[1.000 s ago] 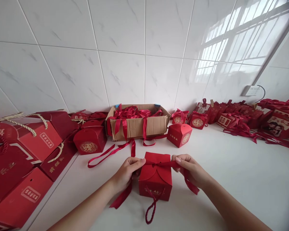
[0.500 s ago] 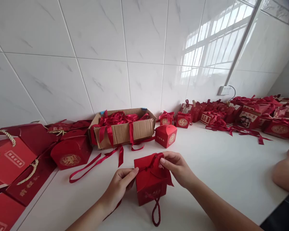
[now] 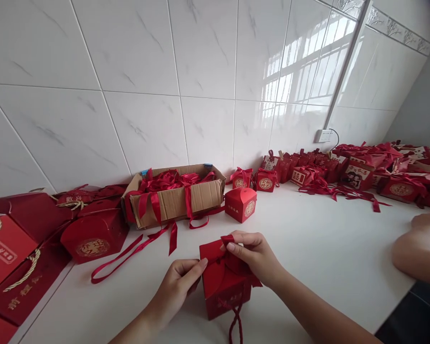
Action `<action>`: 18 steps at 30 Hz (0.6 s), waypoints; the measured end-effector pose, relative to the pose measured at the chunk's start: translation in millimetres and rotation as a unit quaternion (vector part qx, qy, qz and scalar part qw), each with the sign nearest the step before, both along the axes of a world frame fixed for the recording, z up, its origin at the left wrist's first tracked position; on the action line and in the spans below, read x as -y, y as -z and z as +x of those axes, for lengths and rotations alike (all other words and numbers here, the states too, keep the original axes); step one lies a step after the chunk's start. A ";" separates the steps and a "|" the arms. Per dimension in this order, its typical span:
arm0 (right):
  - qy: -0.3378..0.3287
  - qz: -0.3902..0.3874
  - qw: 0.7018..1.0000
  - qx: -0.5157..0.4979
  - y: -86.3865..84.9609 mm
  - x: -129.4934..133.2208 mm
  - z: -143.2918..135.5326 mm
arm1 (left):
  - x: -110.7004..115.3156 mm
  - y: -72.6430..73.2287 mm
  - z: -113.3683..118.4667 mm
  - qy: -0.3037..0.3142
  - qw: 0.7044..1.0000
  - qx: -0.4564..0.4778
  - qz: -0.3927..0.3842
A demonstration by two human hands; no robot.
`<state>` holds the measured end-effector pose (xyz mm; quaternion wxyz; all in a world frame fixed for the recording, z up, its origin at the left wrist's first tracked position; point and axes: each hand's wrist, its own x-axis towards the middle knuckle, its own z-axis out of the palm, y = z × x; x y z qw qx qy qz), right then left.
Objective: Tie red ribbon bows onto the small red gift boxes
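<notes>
A small red gift box point(image 3: 224, 294) stands on the white table in front of me, with a red cord handle point(image 3: 235, 322) hanging down its near side. Across its top runs a dark red ribbon point(image 3: 220, 260), knotted near the middle. My left hand point(image 3: 186, 282) is closed at the box's upper left edge, thumb pressed on the ribbon's left part; its other fingers are partly hidden. With thumb and fingertips, my right hand point(image 3: 256, 253) pinches a loop of the ribbon above the box. A ribbon tail shows below the right hand.
Behind is a cardboard box point(image 3: 175, 205) full of red ribbons, with a closed red box point(image 3: 241, 204) beside it. Larger red boxes point(image 3: 93, 234) crowd the left. Many decorated boxes point(image 3: 358, 172) line the back right. Another person's arm point(image 3: 419, 248) rests at the right edge.
My right hand has drawn the ribbon loop slightly, and the loop's shape has changed. My left hand keeps its hold. The view has shifted a little to the right.
</notes>
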<state>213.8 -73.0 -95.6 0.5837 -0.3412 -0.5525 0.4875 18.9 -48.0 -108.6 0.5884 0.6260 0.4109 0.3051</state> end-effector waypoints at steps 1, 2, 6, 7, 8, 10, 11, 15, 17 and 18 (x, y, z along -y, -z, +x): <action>0.022 0.013 1.000 0.008 0.2 -0.4 -0.5 | 0.7 -1.3 0.3 0.000 1.000 -0.004 0.001; 0.040 0.027 0.999 0.017 0.5 -0.9 -0.9 | 1.3 -2.5 0.4 0.000 1.000 -0.007 0.002; 0.116 0.090 0.986 0.074 2.3 -2.1 -2.3 | 1.2 -6.6 -0.7 0.004 1.000 -0.016 0.018; 0.138 0.109 0.980 0.090 2.7 -2.4 -2.6 | 0.3 -7.8 -1.4 0.006 0.999 -0.020 0.025; 0.158 0.127 0.974 0.103 3.0 -2.9 -3.0 | -1.0 -9.2 -2.4 0.007 0.999 -0.028 0.035; 0.184 0.152 0.963 0.123 1.9 -4.4 -3.7 | -5.2 -13.9 -5.4 0.005 0.997 -0.050 0.061; 0.187 0.156 0.961 0.134 0.0 -5.5 -4.1 | -7.9 -17.5 -7.4 0.004 0.995 -0.064 0.074; 0.100 0.110 0.966 0.212 -21.2 -11.6 -4.6 | -19.8 -45.8 -17.9 0.038 0.984 -0.149 0.085; 0.025 0.086 0.958 0.273 -39.0 -15.5 -4.1 | -24.2 -68.3 -22.8 0.069 0.976 -0.192 0.079; -0.006 0.084 0.949 0.304 -48.3 -17.7 -3.9 | -25.7 -80.6 -24.8 0.079 0.972 -0.204 0.082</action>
